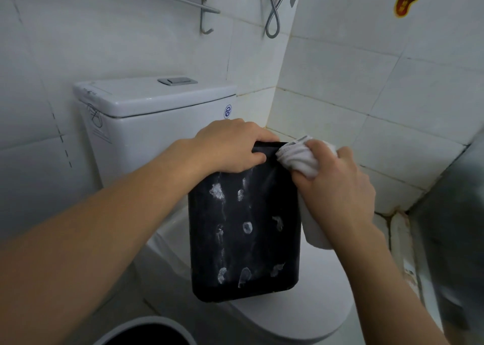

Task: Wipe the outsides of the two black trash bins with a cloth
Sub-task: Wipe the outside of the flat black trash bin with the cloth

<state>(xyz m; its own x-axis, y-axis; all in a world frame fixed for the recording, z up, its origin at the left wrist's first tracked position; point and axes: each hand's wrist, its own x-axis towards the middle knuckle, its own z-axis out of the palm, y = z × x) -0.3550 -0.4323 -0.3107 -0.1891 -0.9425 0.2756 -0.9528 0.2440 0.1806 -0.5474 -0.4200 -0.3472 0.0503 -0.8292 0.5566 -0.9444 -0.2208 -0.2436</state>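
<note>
A black trash bin (243, 229) sits at the centre of the frame, held up in the air over the closed lid of a white toilet (309, 316). It is a rectangular tub with rounded corners, and its broad dark side faces the camera. That side is dirty: pale white blotches and thin dried streaks run down it, thickest in the middle and near the lower end. Its long axis runs from the lower centre of the frame up toward the middle, tilted slightly, with one short end low and nearest the camera and the other high by the hands; which end is the opening cannot be told.

The left hand (230, 145) grips the upper end of the bin, fingers curled over its edge and thumb on the near side. The right hand (337, 187) is closed on a bunched white cloth (296, 159), pressing it against the bin's upper right corner; a loose tail of cloth hangs below the palm beside the bin's right edge.

Behind stands the toilet cistern (157, 109) against white wall tiles. At the bottom edge, left of centre, shows the rim of a second bin (146, 330), pale-edged with a dark inside.
</note>
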